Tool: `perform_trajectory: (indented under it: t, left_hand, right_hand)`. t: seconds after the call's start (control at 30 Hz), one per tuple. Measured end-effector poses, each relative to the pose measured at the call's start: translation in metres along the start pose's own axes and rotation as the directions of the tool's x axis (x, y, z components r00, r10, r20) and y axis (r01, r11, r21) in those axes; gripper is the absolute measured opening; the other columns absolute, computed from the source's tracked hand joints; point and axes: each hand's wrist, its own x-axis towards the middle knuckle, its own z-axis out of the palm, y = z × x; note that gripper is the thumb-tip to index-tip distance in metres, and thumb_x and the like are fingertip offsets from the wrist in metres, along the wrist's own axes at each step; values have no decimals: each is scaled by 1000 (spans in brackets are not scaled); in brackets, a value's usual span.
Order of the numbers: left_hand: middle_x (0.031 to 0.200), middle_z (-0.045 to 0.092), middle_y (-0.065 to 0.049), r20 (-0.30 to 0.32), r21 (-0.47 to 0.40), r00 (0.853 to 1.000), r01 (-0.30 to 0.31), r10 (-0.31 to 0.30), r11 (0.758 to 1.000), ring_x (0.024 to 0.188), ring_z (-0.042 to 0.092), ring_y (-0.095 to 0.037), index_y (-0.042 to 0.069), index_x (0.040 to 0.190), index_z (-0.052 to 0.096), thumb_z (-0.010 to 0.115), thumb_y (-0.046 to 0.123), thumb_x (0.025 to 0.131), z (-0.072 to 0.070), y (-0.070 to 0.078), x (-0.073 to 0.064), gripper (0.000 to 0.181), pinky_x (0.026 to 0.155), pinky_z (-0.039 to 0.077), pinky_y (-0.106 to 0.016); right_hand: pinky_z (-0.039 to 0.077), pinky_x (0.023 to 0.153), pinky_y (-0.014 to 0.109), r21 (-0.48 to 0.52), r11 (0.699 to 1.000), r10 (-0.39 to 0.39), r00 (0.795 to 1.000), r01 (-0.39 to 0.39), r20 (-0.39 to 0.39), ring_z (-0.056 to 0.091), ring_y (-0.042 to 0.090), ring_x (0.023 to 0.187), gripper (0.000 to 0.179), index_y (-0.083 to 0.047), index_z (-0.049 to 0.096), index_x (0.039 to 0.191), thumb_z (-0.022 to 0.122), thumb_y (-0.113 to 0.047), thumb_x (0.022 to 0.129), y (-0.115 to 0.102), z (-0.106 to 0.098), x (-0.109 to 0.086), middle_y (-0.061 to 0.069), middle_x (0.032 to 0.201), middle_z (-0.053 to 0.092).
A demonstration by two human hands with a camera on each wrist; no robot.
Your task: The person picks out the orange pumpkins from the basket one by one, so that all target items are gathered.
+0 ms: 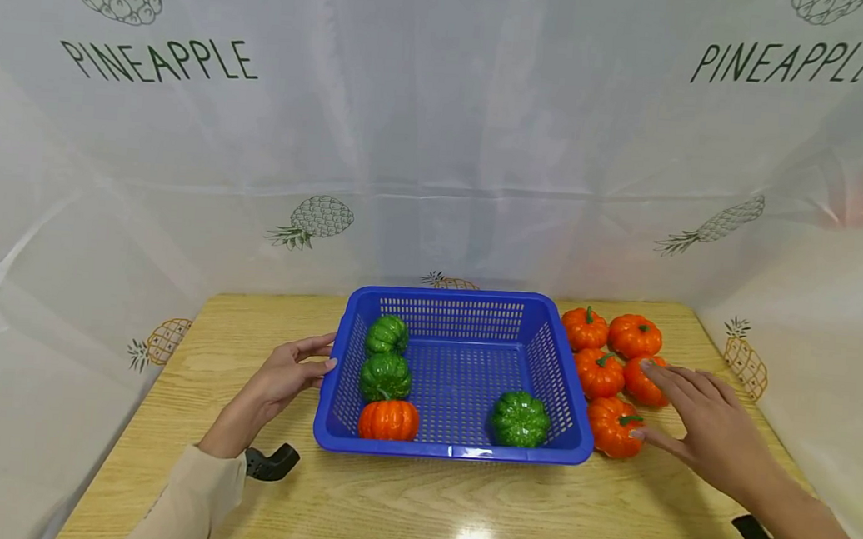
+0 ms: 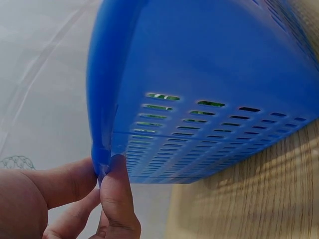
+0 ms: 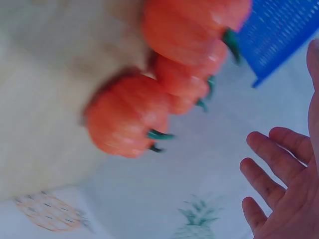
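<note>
My left hand (image 1: 277,382) pinches the left rim of a blue plastic basket (image 1: 419,449) between thumb and fingers. The left wrist view shows the fingertips on the rim, beside the slotted wall. Inside the basket, two green pumpkins (image 1: 385,376) and an orange pumpkin (image 1: 388,421) line the left side; another green pumpkin (image 1: 521,419) sits at the front right. Right of the basket, several orange pumpkins (image 1: 600,373) with green stems stand in a cluster. My right hand (image 1: 721,432) is over the cluster's right side, fingers spread, holding nothing; the right wrist view shows its fingers (image 3: 266,184) apart from the pumpkins.
The basket stands on a light wooden table (image 1: 385,508). A pale curtain (image 1: 441,136) printed with pineapples hangs behind the table and along both sides. The pumpkin cluster lies right against the basket's right wall, near the table's back right corner.
</note>
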Motion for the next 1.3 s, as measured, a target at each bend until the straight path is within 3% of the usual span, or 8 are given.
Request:
perform_trajectory:
  t: [0.17, 0.37, 0.53, 0.77, 0.97, 1.3]
  left_hand:
    - [149, 46, -28, -5, 1, 1000, 2, -2, 1000, 87, 69, -9, -2, 161, 41, 60, 1, 106, -1, -1, 0, 58, 81, 60, -23]
    - [148, 47, -28, -1, -2, 1000, -3, 3, 1000, 87, 69, -9, -3, 161, 40, 59, 1, 107, -1, -3, 0, 57, 81, 60, -24]
    - [147, 47, -28, -1, -6, 1000, -3, 3, 1000, 87, 68, -9, -3, 160, 41, 59, 2, 107, -1, -5, 0, 57, 81, 60, -23]
    - [147, 48, -28, 0, -5, 1000, -6, 6, 1000, 88, 68, -10, -3, 160, 41, 60, 2, 107, -1, -5, 0, 57, 82, 60, -24]
    - [148, 47, -29, 3, -3, 1000, -10, 10, 1000, 88, 68, -10, -3, 161, 41, 60, 2, 107, -1, -4, 0, 57, 83, 60, -24]
    - [150, 46, -30, 9, -8, 1000, -11, 11, 1000, 88, 69, -9, -2, 161, 40, 59, 2, 107, 0, -1, 1, 57, 85, 60, -26]
  right_hand:
    - [13, 132, 37, -33, 996, -78, 997, 77, -28, 56, 42, 124, 92, -5, 60, 148, 46, -80, 96, -8, -13, 26, 21, 136, 66]
    - [7, 133, 35, -46, 988, -147, 989, 148, 23, 54, 41, 130, 87, -5, 58, 149, 40, -76, 102, -32, -20, 59, 18, 144, 63]
    - [17, 131, 43, -47, 974, -222, 974, 223, 33, 56, 41, 132, 88, -4, 58, 150, 32, -74, 104, -55, -12, 83, 17, 145, 63]
    - [36, 119, 57, -61, 943, -319, 943, 326, 97, 56, 37, 137, 90, -3, 56, 152, 25, -73, 105, -84, 5, 111, 14, 153, 59]
    - [34, 121, 57, -72, 917, -373, 909, 392, 188, 53, 36, 143, 91, -4, 52, 156, 25, -74, 104, -105, 16, 130, 12, 158, 54]
    - [37, 122, 53, -104, 859, -461, 847, 501, 266, 50, 30, 146, 88, -8, 51, 157, 45, -74, 101, -137, 30, 153, 10, 160, 52]
